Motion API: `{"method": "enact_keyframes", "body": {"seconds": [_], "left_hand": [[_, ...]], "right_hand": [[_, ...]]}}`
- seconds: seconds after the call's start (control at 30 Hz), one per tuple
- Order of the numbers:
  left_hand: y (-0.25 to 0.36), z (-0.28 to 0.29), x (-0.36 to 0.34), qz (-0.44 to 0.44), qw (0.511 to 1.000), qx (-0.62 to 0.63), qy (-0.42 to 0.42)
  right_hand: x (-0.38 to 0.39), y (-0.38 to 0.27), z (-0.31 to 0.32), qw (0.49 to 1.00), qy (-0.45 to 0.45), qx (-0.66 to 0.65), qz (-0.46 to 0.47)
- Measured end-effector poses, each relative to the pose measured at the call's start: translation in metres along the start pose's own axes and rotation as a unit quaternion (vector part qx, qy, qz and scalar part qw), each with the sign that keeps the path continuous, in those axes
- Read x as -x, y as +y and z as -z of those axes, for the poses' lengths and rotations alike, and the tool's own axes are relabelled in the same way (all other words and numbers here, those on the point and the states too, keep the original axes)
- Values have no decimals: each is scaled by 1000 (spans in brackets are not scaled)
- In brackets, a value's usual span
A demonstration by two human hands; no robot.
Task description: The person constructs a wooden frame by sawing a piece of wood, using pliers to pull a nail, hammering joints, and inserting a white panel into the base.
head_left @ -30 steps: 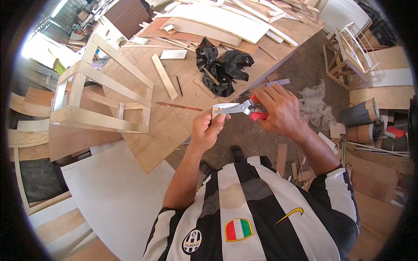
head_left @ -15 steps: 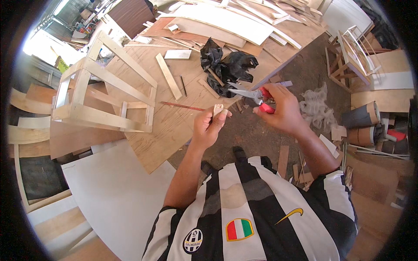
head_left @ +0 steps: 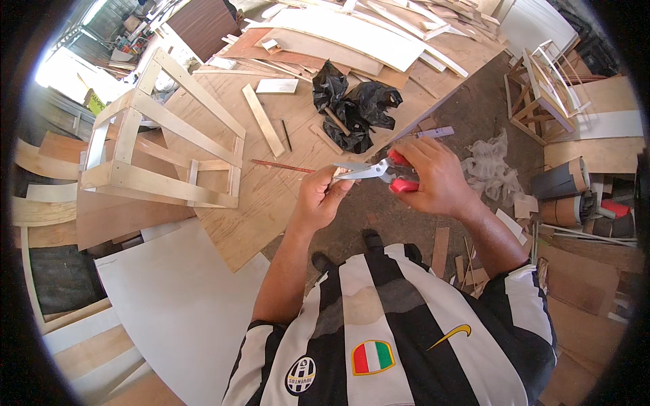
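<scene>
My left hand is closed round a small pale piece of wood, its end showing between thumb and forefinger. My right hand grips the red handles of a pair of snips. Their metal blades are parted and reach over to the wood piece at my left fingertips. Whether the blades touch the wood I cannot tell. A thin reddish stick runs leftward from beside my left hand over the wooden table; its near end is hidden by the hand.
A black plastic bag, a dark thin rod and wood strips lie on the table. A slatted wooden frame stands at its left. Boards are piled at the back; scraps and clear plastic litter the floor at right.
My right hand has brought the snips left and slightly down, so the blades now reach the wood piece in my left hand. The left hand has barely moved.
</scene>
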State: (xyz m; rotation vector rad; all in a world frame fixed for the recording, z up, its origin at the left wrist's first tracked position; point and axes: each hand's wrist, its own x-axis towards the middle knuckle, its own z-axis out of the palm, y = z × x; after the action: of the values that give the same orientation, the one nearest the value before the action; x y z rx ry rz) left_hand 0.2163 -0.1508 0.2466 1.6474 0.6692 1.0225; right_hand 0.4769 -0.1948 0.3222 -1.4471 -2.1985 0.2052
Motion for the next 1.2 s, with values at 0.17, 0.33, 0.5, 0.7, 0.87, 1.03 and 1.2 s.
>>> {"method": "enact_keyframes", "body": {"seconds": [0.17,0.33,0.5,0.7,0.87,1.03,1.2], "left_hand": [[1,0,1,0,999,-43,7],[-1,1,2,-7,998,-60,21],[1,3,3,12,998,-55,18],[12,3,-1,8,984,-175,35],[9,1,-1,-11,983,-167,82],[2,0,2,-21,977,-185,102],[2,-1,5,-35,973,-198,111]], "right_hand": [[-4,-4,-2,999,25,42,23],[-3,-8,-7,997,21,78,15],[2,-1,-14,993,41,109,18],[2,3,-25,995,24,-12,-97],[9,-7,-24,995,8,-28,-93],[11,-15,-24,998,15,-12,-67],[13,-18,-24,996,49,45,-57]]}}
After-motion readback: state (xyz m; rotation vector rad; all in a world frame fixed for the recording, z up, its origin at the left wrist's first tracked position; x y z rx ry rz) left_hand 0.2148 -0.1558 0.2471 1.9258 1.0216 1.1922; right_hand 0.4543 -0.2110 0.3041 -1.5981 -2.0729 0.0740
